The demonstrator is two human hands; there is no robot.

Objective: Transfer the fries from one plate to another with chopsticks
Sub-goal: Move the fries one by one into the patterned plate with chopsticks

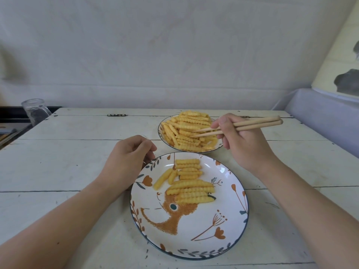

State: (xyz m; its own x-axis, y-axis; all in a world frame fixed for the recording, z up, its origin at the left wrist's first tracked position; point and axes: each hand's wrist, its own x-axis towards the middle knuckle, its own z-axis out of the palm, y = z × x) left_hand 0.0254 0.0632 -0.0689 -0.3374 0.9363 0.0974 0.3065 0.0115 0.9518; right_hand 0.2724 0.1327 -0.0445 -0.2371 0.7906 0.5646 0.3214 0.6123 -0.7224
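A far plate [160, 131] is heaped with crinkle-cut fries [184, 129]. In front of it lies a larger near plate [194, 226] painted with an orange animal and flowers, carrying several fries [191, 183] in its upper half. My right hand [239, 142] grips a pair of wooden chopsticks [240, 126]; their tips sit slightly apart over the heap on the far plate, with no fry lifted between them. My left hand [128, 158] rests on the table with its fingers curled, touching the near plate's upper-left rim.
The plates stand on a white wooden table [77, 152]. A clear glass jar [35, 111] stands at the table's far-left corner. A pale cloth hangs behind, and a light blue surface [320, 113] borders the right side.
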